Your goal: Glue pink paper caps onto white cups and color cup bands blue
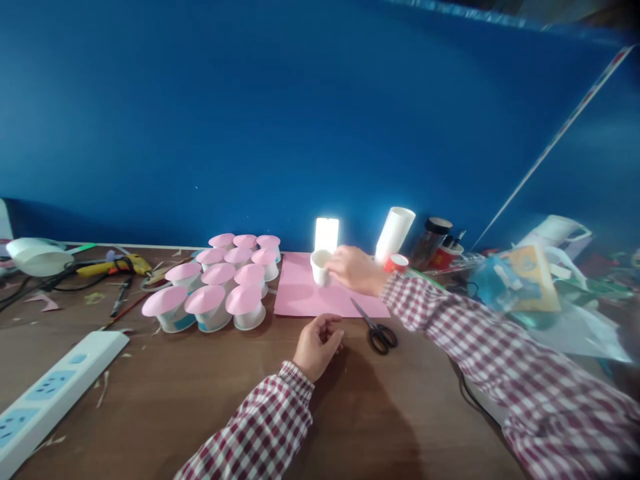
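While gripped, cup (320, 265) upright, mouth upward

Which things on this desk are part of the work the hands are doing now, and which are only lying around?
In use:
- white cup, held by the right hand
- pink paper sheet under it
- left hand, loosely curled, holding nothing visible
- scissors beside the sheet
- pink-topped cups

Lying about:
- power strip
- yellow glue gun
- stack of white cups
- dark jar

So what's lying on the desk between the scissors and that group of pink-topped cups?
In the head view, the pink paper sheet lies between the scissors and the pink-topped cups; the left hand rests just in front.
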`<state>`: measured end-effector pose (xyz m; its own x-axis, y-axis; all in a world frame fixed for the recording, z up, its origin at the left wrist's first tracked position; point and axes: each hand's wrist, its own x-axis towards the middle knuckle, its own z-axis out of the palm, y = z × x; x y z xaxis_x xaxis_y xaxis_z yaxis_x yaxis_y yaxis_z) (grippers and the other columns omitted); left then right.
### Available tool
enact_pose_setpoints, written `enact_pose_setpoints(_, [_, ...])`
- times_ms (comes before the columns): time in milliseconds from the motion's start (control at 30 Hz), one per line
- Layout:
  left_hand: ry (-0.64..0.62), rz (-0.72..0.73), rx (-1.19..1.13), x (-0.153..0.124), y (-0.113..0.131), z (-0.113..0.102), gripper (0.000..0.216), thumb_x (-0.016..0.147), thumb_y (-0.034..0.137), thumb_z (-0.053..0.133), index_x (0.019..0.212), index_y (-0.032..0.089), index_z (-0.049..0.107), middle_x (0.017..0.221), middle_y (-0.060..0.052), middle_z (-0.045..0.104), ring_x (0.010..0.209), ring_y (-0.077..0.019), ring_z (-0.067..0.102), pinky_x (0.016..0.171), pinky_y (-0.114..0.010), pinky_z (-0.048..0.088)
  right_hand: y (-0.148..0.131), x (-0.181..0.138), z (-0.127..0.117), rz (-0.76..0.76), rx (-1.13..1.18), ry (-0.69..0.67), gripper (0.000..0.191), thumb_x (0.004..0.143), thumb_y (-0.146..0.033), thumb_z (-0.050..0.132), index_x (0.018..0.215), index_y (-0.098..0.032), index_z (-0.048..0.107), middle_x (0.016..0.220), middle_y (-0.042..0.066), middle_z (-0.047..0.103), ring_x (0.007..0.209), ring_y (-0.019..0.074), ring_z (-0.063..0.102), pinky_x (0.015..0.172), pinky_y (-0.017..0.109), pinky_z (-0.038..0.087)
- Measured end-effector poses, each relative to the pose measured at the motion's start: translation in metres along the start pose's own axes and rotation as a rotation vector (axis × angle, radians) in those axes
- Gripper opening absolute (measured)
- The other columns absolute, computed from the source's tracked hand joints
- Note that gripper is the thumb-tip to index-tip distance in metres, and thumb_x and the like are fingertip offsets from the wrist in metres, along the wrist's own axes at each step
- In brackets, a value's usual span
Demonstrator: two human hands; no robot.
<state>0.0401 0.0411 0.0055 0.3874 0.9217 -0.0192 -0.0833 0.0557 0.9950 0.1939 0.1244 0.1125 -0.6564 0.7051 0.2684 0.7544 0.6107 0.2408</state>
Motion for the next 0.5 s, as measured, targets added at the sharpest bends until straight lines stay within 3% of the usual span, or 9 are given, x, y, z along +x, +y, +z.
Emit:
enact_pose_setpoints(133, [-0.002,-0.029,-0.013,0.001,0.000,0.000,0.034,0.069,0.032,0.062,0.097,0.014,0.053,0.062,0.003,0.055,0.049,-0.0086,0.052,0.045,-0.020,0.041,-0.012,-0.007,0.018,-0.018,0.078,-0.039,0.010,0.079,-0.024,0.060,0.082,-0.016,0.065,0.090,0.009,0.062,0.087,0.0208,0.052,0.072,0.032,0.038])
enact_pose_setpoints(267, [0.001,-0.012,-0.023,0.001,0.000,0.001,0.034,0.069,0.032,0.062,0.096,0.014,0.052,0.063,0.003,0.055,0.051,-0.0085,0.053,0.047,-0.020,0.042,0.001,-0.008,0.007,0.008,0.175,0.041,0.025,0.080,-0.034,0.060,0.099,-0.018,0.063,0.095,0.008,0.063,0.091,0.0214,0.051,0.077,0.034,0.038])
enact_pose_setpoints(500, [0.007,0.006,-0.001,0.000,0.001,0.000,0.033,0.070,0.033,0.061,0.096,0.014,0.054,0.063,0.002,0.055,0.051,-0.0094,0.054,0.045,-0.020,0.042,0.085,-0.028,-0.041,0.510,-0.227,0.162,0.027,0.088,-0.027,0.042,0.097,-0.018,0.066,0.092,0.011,0.064,0.090,0.0249,0.048,0.075,0.036,0.035])
